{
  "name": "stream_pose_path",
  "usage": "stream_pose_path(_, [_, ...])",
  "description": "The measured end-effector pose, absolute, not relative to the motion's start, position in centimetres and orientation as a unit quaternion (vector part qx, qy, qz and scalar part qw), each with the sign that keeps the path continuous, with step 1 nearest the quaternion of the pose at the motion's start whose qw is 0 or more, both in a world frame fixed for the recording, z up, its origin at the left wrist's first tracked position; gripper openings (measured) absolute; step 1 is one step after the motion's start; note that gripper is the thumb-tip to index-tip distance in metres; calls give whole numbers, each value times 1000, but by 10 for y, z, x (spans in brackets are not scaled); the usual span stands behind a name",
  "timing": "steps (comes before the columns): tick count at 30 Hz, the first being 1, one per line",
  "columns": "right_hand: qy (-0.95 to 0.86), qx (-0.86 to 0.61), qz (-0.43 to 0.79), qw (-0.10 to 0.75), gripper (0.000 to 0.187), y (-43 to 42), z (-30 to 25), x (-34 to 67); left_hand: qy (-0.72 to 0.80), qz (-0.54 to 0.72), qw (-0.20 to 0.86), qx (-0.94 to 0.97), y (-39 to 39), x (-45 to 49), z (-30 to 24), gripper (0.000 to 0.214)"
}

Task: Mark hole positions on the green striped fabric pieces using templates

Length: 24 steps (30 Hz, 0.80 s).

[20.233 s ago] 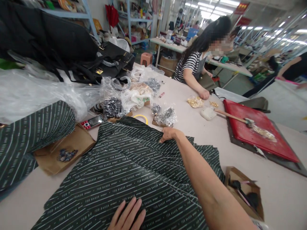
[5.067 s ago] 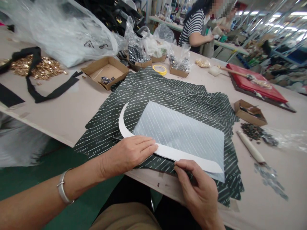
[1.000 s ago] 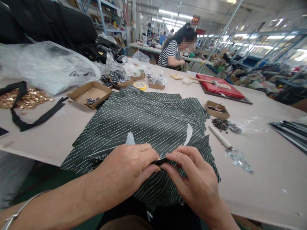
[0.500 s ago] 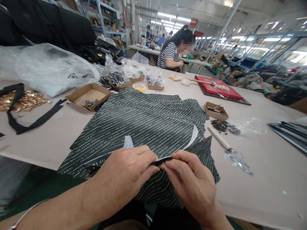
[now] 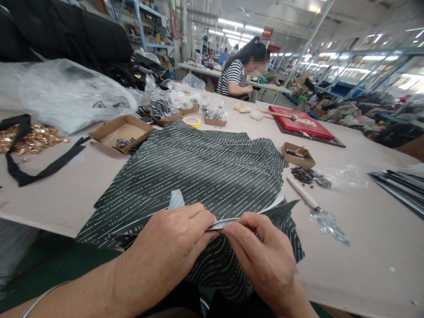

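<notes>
Dark green fabric [image 5: 198, 176] with white stripes and printed lettering lies in layered pieces over the table's near edge and hangs down below my hands. My left hand [image 5: 177, 236] pinches the edge of the top piece between thumb and fingers. Close beside it, my right hand [image 5: 265, 251] pinches the same edge. A pale strip [image 5: 222, 224] of the fabric's folded edge shows between my fingertips. To the upper left of my left hand, a light grey-blue tab [image 5: 176, 198] sticks up. My fingertips partly hide the edge they grip.
The table [image 5: 351, 265] holds a cardboard tray [image 5: 132, 126], yellow tape roll [image 5: 191, 121], small box [image 5: 298, 154], dark metal pieces [image 5: 302, 175], a white-handled tool [image 5: 303, 193] and a red board [image 5: 303, 121]. Gold-coloured pieces [image 5: 39, 141] and a black strip [image 5: 49, 174] lie left. A person [image 5: 235, 73] sits beyond.
The fabric edge between my fingers has turned, so more of its pale side shows. The flap by my right hand has shifted and its white edge is less exposed. Both hands keep their pinch.
</notes>
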State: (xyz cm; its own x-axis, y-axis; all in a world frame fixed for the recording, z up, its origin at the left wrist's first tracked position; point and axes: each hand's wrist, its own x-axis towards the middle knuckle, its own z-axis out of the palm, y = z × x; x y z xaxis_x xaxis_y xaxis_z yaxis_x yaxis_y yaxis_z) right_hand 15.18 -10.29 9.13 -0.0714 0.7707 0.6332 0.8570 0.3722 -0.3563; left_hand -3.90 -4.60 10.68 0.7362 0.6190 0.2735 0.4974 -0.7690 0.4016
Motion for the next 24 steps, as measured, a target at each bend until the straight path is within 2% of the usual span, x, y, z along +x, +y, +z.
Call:
stream_pose_path(5, [-720, -545, -52, 425, 21, -102, 90, 150, 307, 210, 150, 916, -48, -40, 104, 15])
stream_pose_path(9, [-760, -491, -84, 417, 10, -102, 83, 154, 300, 208, 138, 921, -47, -39, 104, 13])
stream_pose_path(13, [-764, -482, -101, 417, 17, -101, 80, 158, 294, 201, 109, 928, -48, -39, 104, 15])
stream_pose_path(24, [-714, -568, -94, 398, 30, -98, 76, 183, 272, 224, 51, 934, -44, -45, 107, 19])
